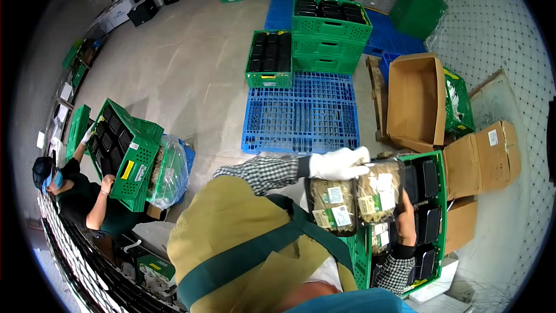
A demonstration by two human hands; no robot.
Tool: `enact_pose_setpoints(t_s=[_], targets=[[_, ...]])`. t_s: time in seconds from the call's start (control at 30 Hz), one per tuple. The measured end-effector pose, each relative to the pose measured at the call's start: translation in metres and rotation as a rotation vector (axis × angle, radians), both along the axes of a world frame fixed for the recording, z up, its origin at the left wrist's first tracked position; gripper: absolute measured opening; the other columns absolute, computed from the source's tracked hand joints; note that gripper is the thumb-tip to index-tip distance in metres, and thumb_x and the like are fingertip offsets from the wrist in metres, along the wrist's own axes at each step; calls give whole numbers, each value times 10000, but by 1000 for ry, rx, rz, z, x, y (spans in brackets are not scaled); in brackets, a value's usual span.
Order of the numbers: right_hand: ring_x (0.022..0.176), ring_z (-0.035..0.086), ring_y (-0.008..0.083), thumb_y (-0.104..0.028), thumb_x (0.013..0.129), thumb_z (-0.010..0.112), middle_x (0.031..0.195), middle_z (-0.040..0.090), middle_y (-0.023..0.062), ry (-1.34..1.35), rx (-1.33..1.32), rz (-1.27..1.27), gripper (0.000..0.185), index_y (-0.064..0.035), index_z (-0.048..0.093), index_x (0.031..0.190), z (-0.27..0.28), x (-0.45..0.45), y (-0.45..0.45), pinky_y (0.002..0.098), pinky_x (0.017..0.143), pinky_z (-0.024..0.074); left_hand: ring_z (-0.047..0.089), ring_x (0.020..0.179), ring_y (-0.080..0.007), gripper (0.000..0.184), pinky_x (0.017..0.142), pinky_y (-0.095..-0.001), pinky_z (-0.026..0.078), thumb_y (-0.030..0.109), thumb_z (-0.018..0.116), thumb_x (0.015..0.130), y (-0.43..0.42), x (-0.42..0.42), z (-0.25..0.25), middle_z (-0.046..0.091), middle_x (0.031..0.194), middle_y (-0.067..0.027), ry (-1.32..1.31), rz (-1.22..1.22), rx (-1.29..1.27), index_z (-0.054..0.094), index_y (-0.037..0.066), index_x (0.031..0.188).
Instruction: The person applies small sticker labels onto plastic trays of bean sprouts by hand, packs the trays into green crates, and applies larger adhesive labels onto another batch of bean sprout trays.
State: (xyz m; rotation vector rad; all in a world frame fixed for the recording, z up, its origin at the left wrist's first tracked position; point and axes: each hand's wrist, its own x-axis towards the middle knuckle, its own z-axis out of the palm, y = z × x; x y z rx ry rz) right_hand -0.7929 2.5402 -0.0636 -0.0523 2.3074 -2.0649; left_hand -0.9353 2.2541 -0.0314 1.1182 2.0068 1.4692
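Note:
Two film-wrapped black food trays with white and green labels are side by side in front of me, the left tray (332,207) slightly lower than the right tray (377,194). Their contents are pale brown and stringy, of a kind I cannot make out. My left hand (341,164), in a white glove, is closed at their top edges, its fingertips on the right tray. My bare right hand (407,224) grips that tray's lower right side. Beneath them stands a green crate (443,197) of black trays, one labelled tray (380,237) showing partly.
A blue pallet (301,113) lies ahead, with green crates (330,46) of black trays behind. An open cardboard box (416,104) stands to the right. At left, a co-worker (72,197) holds a tilted green crate (136,159) of black trays.

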Motion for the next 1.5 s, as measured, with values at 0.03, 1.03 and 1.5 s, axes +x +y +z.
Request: enact_pose_setpoints(t_s=[0.03,1.03,1.5], targets=[[1148,497,203,-407,787,715,1276,510,139,-85,265,15,778,32,395,1344,8,13,2,333,992,374,643,758,-325,285,653,-386,494,289,548,921,15,6,-4,627,824,-187,45,-48,35,448,41,1022],[1281,387,341,-277,773,701,1349,436,171,180,1094,-464,652,-21,444,1314,-70,45,-63,457,1039,324,488,1200,-332,592,1013,-379,376,410,510,925,134,-48,-74,511,1280,-212,334,194,-89,417,3,1345],[816,608,429,-324,945,511,896,631,299,-534,1013,-1396,453,124,580,948,-254,420,189,445,692,499,631,883,-326,353,774,-426,473,372,608,840,252,-93,-162,654,862,-167,282,12,-435,595,42,962]])
